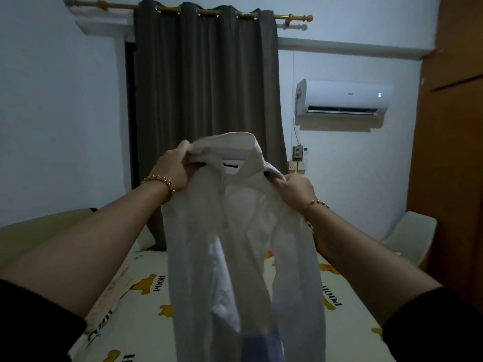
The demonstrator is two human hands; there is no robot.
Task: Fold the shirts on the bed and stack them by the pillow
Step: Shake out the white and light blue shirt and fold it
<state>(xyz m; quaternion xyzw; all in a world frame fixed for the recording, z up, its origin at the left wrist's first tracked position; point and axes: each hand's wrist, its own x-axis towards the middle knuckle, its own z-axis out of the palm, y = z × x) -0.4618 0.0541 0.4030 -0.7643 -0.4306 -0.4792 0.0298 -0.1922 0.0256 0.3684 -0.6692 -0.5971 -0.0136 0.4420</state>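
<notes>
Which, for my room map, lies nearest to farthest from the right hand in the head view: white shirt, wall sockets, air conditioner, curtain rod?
1. white shirt, gripped by the right hand.
2. wall sockets, on the wall above it.
3. air conditioner, higher and rightward.
4. curtain rod, at the very top.

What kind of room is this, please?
Most likely a bedroom: a bed lies below the held shirt, a dark curtain hangs behind, and an air conditioner is mounted at the right.
</notes>
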